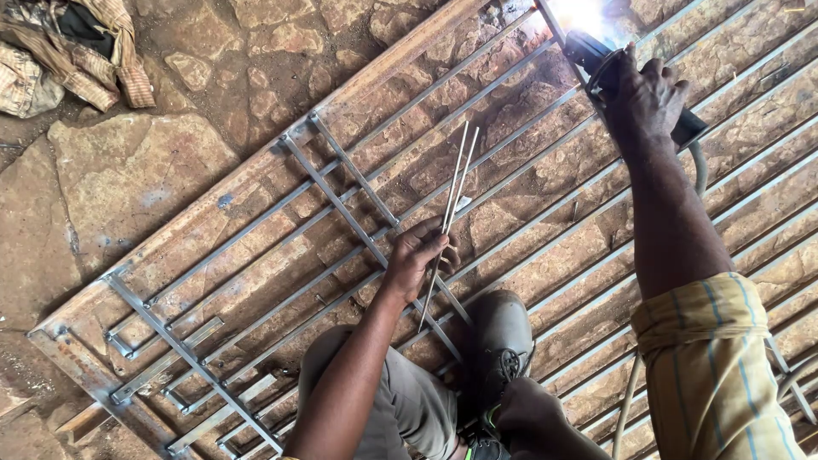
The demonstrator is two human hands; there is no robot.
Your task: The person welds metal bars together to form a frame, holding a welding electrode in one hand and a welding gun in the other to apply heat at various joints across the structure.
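Rocky ground [128, 170] outdoors, cloth [68, 51] heaped top left. A steel grille [256, 213] lay flat across the stone. Left hand [417, 255] pinched thin rods [452, 196] mid-grille. Right hand [643, 98], fingers wrapped, gripped the holder [588, 51] by a bright arc [584, 13], top right.

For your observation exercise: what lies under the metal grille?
Under the metal grille lies reddish stone ground, seen between bars. A shoe stands on it, covering what lies beneath.
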